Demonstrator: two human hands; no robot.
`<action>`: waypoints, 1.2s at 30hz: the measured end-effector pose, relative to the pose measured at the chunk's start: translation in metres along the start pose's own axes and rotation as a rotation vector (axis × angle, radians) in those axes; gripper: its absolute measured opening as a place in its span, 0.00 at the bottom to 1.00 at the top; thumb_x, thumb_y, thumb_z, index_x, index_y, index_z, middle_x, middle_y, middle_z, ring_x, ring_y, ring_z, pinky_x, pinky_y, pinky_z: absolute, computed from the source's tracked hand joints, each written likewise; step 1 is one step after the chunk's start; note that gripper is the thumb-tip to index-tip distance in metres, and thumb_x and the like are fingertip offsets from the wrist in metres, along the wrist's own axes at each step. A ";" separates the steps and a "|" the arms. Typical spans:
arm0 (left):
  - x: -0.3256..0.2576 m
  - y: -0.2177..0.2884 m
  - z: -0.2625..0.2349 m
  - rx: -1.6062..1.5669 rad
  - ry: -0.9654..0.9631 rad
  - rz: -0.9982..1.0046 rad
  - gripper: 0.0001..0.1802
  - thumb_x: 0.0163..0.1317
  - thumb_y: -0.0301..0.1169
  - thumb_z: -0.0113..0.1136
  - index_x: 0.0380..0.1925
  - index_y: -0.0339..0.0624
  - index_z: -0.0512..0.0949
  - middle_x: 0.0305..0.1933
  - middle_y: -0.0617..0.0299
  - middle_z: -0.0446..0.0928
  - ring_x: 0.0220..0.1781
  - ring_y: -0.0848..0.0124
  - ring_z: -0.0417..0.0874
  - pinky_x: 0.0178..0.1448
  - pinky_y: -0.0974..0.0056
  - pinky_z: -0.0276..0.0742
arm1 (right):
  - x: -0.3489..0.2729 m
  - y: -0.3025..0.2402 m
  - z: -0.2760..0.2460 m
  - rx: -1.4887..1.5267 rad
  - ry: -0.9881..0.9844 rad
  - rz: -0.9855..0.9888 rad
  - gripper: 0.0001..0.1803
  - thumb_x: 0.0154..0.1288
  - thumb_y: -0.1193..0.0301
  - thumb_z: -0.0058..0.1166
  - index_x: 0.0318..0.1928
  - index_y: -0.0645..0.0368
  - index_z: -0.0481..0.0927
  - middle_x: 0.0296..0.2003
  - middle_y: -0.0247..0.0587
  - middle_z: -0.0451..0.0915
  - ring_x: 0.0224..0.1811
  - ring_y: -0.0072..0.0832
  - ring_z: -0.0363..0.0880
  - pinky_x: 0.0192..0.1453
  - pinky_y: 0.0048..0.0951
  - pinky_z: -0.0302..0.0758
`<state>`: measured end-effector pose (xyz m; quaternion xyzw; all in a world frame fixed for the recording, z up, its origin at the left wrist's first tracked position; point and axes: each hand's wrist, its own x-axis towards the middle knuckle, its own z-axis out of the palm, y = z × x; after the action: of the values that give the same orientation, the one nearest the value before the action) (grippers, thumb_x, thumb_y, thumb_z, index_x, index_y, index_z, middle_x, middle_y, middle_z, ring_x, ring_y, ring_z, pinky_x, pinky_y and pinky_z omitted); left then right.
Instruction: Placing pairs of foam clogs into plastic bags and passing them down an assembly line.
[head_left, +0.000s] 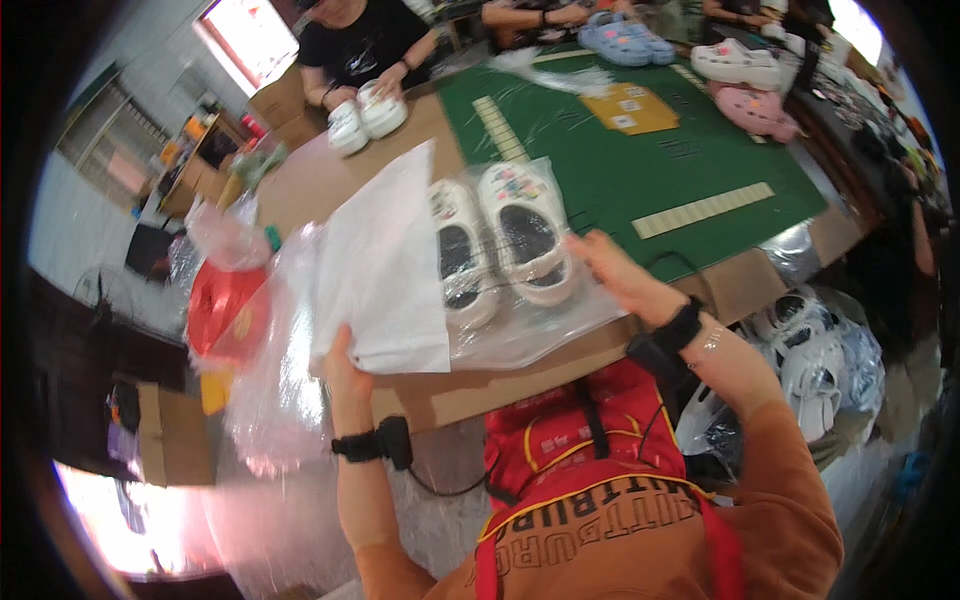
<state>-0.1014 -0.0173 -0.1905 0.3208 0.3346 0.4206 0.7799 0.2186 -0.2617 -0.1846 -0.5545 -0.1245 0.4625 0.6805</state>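
Observation:
A pair of white clogs with colourful charms (525, 230) lies in a clear plastic bag (520, 345) in front of me. Over the bag's left part lies a white sheet (385, 270), its edge against the left clog. My left hand (347, 372) pinches the sheet's near left corner, thumb on top; whether the bag is also between the fingers I cannot tell. At the bag's right side, beside the right clog, my right hand (618, 275) is closed on the plastic.
Clear plastic bags (285, 370) hang over the table's left edge by a red bundle (228, 310). Across the table a person handles white clogs (365, 118). Blue clogs (627, 40), pink clogs (755, 110) and a yellow card (630, 108) lie on the green mat (590, 170). Bagged shoes (815, 370) sit lower right.

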 end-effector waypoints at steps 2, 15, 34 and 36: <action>-0.005 -0.025 0.022 0.058 -0.120 -0.189 0.23 0.67 0.32 0.42 0.59 0.31 0.59 0.61 0.49 0.64 0.63 0.56 0.64 0.67 0.53 0.58 | 0.008 0.006 0.003 -0.185 -0.012 0.053 0.44 0.54 0.52 0.59 0.58 0.76 0.59 0.54 0.52 0.68 0.53 0.32 0.70 0.50 0.32 0.72; -0.025 -0.059 0.077 0.228 -0.227 -0.122 0.24 0.64 0.26 0.46 0.60 0.31 0.59 0.59 0.52 0.66 0.59 0.59 0.69 0.63 0.56 0.65 | 0.020 0.026 0.023 -0.128 -0.116 0.256 0.35 0.55 0.50 0.49 0.55 0.66 0.69 0.50 0.46 0.74 0.50 0.35 0.72 0.56 0.33 0.68; -0.104 -0.052 0.226 0.067 -1.098 -0.095 0.30 0.66 0.35 0.43 0.67 0.55 0.49 0.65 0.51 0.59 0.55 0.62 0.72 0.54 0.57 0.70 | -0.177 -0.065 -0.151 0.950 -0.122 -0.721 0.36 0.57 0.47 0.37 0.61 0.57 0.63 0.60 0.51 0.62 0.59 0.43 0.66 0.61 0.50 0.62; -0.115 -0.057 0.232 0.104 -0.648 -0.207 0.17 0.59 0.35 0.52 0.48 0.45 0.71 0.53 0.46 0.70 0.39 0.60 0.73 0.42 0.56 0.70 | -0.184 -0.053 -0.219 0.476 0.178 -1.058 0.37 0.56 0.48 0.37 0.62 0.58 0.60 0.60 0.49 0.62 0.60 0.43 0.64 0.61 0.49 0.63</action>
<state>0.0586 -0.1934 -0.0734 0.4414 0.1212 0.1978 0.8668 0.2946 -0.5413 -0.1527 -0.2857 -0.2196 0.0270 0.9324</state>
